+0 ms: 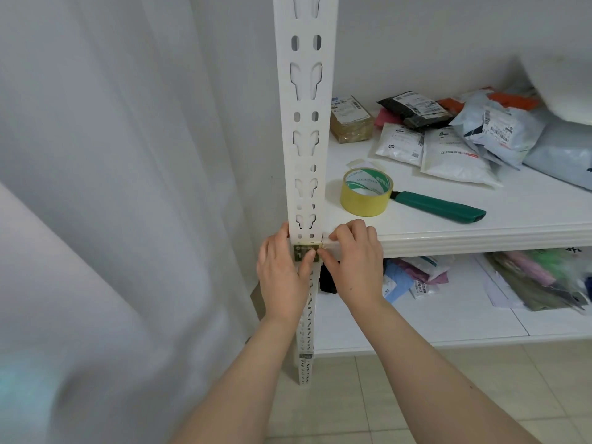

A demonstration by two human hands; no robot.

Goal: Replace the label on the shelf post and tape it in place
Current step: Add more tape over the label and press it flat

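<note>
My two forearms enter from the lower edge and meet at the shelf post (304,139), just below the level of the upper shelf board (480,233). The left hand (282,270) grips the post from the left, fingers out of sight behind it, thumb pressed flat on the dark green label (299,250), which sits on the post's front face. The right hand (355,261) is curled, its fingertips at the label's right edge, apparently pinching the end of a yellowish tape strip (307,243) laid across the label's top; whether it pinches or only presses I cannot tell. Step in hand, as I judge it: fixing the label. To do it well I would keep the thumb steady so the label stays square, then smooth the strip from the middle outward and fold its end round the post's edge without creasing. The tape roll (366,195) and a green-handled cutter (442,206) lie on the board within reach, with parcels (448,139) behind. A white curtain (112,155) hangs close on the left and may crowd the left wrist.
</note>
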